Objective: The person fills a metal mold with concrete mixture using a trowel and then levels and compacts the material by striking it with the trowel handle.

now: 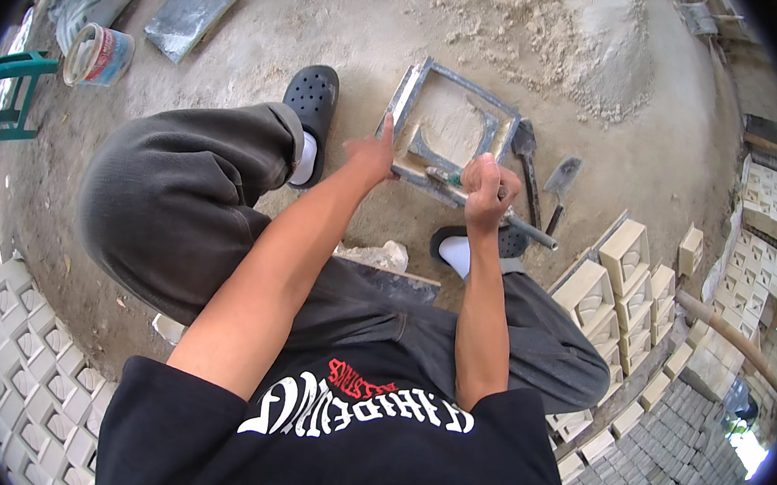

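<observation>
A square metal mould frame (471, 88) lies on the sandy ground between my feet, with a curved metal insert (488, 131) and pale sandy material (450, 119) inside it. My left hand (373, 155) rests at its near left corner, the index finger stretched along the left side. Over the near right corner, my right hand (492, 193) is closed round a slim tool with a green part (449, 179); its exact kind is unclear. A metal pipe (532, 233) sticks out at the near right, just below that hand. What the left palm touches is hidden.
Right of the frame lie a dark-handled tool (528, 158) and a trowel (562, 176). A sand heap (599, 58) rises beyond. Stacked moulded blocks (632, 255) stand right, more blocks (22, 367) at lower left. A green stool (15, 97) and bucket (98, 57) are far left.
</observation>
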{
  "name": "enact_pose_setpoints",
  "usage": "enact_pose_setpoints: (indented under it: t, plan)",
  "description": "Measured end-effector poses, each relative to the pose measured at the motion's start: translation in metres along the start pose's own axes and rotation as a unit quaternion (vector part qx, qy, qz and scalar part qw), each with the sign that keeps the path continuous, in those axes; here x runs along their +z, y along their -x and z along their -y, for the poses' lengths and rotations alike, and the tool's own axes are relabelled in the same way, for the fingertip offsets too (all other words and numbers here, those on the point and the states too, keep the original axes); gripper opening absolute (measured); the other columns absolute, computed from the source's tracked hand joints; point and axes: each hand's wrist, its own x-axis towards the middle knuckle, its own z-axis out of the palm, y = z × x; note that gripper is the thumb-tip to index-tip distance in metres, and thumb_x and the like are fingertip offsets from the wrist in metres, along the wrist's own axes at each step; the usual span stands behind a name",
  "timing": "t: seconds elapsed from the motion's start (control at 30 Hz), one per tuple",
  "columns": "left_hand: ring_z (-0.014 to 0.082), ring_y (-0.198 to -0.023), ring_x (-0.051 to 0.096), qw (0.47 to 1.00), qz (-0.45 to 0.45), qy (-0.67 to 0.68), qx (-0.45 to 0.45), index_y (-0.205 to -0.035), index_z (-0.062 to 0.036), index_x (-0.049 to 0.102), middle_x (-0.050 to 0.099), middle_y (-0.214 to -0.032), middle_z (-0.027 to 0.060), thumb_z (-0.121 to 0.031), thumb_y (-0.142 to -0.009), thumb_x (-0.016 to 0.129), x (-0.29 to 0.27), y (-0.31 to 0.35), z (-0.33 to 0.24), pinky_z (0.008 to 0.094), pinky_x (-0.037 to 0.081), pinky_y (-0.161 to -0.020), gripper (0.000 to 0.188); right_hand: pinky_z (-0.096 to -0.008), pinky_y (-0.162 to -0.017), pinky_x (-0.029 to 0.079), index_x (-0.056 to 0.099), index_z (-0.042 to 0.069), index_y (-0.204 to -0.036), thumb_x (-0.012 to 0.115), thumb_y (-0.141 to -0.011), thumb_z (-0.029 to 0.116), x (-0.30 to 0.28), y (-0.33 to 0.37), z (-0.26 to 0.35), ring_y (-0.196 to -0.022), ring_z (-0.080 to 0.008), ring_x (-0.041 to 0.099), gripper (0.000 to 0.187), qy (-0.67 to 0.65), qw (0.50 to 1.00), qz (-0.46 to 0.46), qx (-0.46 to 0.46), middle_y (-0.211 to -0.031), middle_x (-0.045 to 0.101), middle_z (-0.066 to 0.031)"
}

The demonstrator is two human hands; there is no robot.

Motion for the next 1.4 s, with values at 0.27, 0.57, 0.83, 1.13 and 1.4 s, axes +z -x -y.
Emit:
enact_pose_setpoints:
  t: [0.27,0.57,0.83,1.13,1.4]
  plan:
    - [0.0411,-0.104,0.064,1.0,0.002,0.003,0.008,-0.153,-0.0101,-0.016,0.065,-0.117,0.023,-0.046,-0.076,0.081,0.0,0.005,0.0,0.0525,0.048,-0.088,0.129,-0.0295,-0.044,0.021,0.032,0.004,-0.054,0.048,-0.099,0.013,-0.004,0.002,-0.004,-0.046,-0.0074,0.029,0.049,0.009,0.999,-0.028,-0.045,-0.051,0.038,0.001]
    - [0.0399,-0.105,0.065,1.0,-0.004,0.0,0.008,-0.153,-0.0101,-0.016,0.065,-0.118,0.0233,-0.046,-0.075,0.081,0.003,0.0,-0.001,0.0528,0.048,-0.088,0.129,-0.0302,-0.044,0.023,0.039,0.002,-0.054,0.049,-0.096,0.01,0.014,0.005,-0.009,-0.045,-0.0091,0.034,0.044,0.036,0.998,0.003,-0.05,-0.05,0.04,-0.002]
    - [0.0401,-0.105,0.065,1.0,-0.017,0.009,0.008,-0.154,-0.0099,-0.011,0.066,-0.117,0.0236,-0.046,-0.074,0.082,0.008,0.006,0.0,0.054,0.047,-0.091,0.128,-0.033,-0.044,0.025,0.041,0.0,-0.055,0.049,-0.093,0.009,0.031,0.013,0.002,-0.043,-0.0119,0.035,0.04,0.095,0.991,0.04,-0.089,-0.05,0.04,-0.0032]
    - [0.0382,-0.108,0.064,1.0,0.001,0.0,-0.012,-0.156,-0.0118,-0.008,0.065,-0.118,0.0233,-0.049,-0.072,0.083,0.009,0.002,0.0,0.054,0.046,-0.092,0.129,-0.0293,-0.045,0.025,0.037,0.002,-0.055,0.042,-0.097,0.011,0.04,0.018,0.011,-0.046,-0.0108,0.035,0.043,0.094,0.987,0.028,-0.124,-0.051,0.039,-0.0028]
    - [0.0381,-0.106,0.065,1.0,-0.004,-0.008,0.012,-0.156,-0.0111,-0.007,0.065,-0.119,0.0222,-0.047,-0.073,0.082,0.009,0.007,0.0,0.0532,0.047,-0.09,0.127,-0.0327,-0.044,0.029,0.043,-0.002,-0.056,0.047,-0.093,0.009,0.045,0.017,0.016,-0.044,-0.0126,0.038,0.039,0.076,0.992,0.022,-0.093,-0.05,0.043,-0.0052]
